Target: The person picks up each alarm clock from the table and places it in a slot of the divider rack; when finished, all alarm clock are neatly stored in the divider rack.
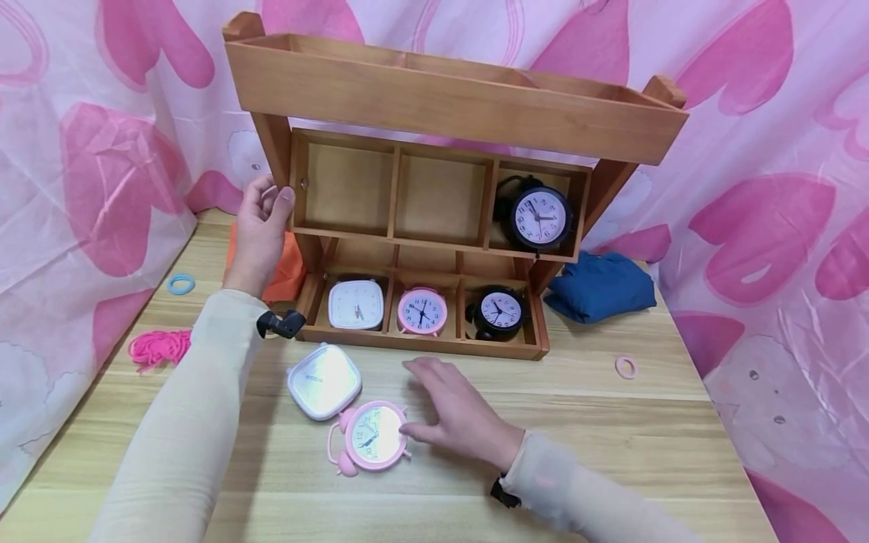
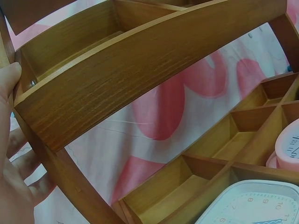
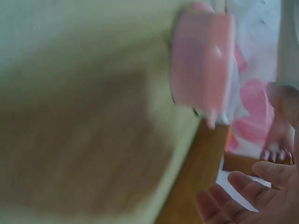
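Observation:
My left hand (image 1: 261,234) grips the left side of a tiered wooden shelf (image 1: 462,113); in the left wrist view its thumb lies on the middle tier's corner, fingers around the slanted post. On the table, a pink twin-bell alarm clock (image 1: 376,436) lies face up. My right hand (image 1: 462,411) is just right of it, fingers spread and thumb tip at the clock's edge in the head view. Behind it lies a white square clock (image 1: 324,381). The bottom tier holds a white clock (image 1: 356,305), a pink clock (image 1: 422,311) and a black clock (image 1: 499,311). Another black clock (image 1: 539,217) sits in the middle tier's right compartment.
An orange cloth (image 1: 288,268) and a folded blue cloth (image 1: 600,286) flank the shelf. Pink yarn (image 1: 159,348) and a blue ring (image 1: 180,284) lie at left, a pink ring (image 1: 626,367) at right. A heart-patterned curtain (image 1: 767,226) hangs around the table.

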Action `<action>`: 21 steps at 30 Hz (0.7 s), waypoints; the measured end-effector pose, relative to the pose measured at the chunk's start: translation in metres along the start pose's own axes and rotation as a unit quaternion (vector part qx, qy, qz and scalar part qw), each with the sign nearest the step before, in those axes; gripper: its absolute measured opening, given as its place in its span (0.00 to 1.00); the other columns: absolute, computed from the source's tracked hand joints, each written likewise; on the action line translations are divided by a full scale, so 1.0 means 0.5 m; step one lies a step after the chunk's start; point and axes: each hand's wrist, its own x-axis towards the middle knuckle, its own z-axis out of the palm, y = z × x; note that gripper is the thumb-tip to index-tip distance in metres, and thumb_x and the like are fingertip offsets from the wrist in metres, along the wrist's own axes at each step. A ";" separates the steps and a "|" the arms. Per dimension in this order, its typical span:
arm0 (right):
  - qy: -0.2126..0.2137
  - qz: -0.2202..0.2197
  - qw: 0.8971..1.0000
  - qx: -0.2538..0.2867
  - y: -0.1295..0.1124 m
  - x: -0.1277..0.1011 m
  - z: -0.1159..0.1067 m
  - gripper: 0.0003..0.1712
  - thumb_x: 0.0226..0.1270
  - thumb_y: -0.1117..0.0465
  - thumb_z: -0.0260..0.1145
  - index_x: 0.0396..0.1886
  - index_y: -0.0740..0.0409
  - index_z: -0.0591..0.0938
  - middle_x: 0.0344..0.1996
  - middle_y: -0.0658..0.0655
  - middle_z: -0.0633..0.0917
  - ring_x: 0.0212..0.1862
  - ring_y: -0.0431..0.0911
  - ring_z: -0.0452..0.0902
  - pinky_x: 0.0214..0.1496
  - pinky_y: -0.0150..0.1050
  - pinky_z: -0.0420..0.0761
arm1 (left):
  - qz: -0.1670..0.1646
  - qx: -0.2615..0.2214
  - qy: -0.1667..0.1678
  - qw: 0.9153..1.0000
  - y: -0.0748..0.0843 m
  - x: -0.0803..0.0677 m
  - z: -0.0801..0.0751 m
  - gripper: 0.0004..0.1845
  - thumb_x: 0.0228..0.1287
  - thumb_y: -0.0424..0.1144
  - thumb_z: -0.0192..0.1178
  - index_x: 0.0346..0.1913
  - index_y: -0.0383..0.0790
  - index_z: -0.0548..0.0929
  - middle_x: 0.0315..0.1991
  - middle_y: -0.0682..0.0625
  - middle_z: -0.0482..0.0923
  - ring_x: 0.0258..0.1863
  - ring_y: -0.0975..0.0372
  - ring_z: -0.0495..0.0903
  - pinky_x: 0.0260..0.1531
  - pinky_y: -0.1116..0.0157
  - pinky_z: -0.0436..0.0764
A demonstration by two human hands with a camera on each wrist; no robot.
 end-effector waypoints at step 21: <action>-0.101 -0.043 0.994 -0.005 -0.036 0.007 0.081 0.58 0.51 0.34 0.74 0.76 0.52 0.59 0.69 0.51 0.70 0.68 0.45 0.66 0.73 0.44 0.66 | -0.006 0.001 0.000 1.000 0.001 -0.004 -0.002 0.24 0.70 0.51 0.57 0.66 0.56 0.68 0.71 0.49 0.66 0.71 0.58 0.64 0.75 0.54 0.59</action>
